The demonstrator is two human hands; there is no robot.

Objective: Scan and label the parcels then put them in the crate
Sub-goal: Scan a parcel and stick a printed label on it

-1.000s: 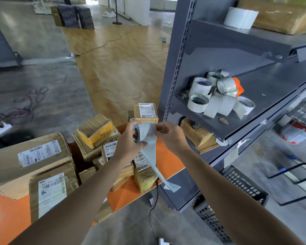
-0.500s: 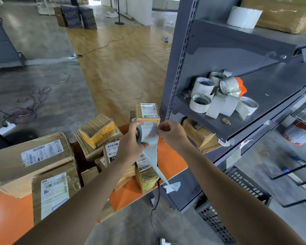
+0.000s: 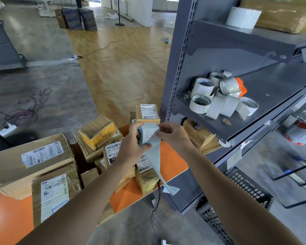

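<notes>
Tape rolls (image 3: 200, 103) read "MADE IN CHINA"; parcel (image 3: 112, 151) "247-247".

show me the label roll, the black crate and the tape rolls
label roll (image 3: 148, 137), head view, its printed outer wrap
black crate (image 3: 251, 188), head view, its perforated wall
tape rolls (image 3: 200, 103), head view, front roll on the shelf

Warehouse packing area, grey steel shelving (image 3: 219, 41), taped parcels (image 3: 34, 156), tape rolls (image 3: 201, 103)
</notes>
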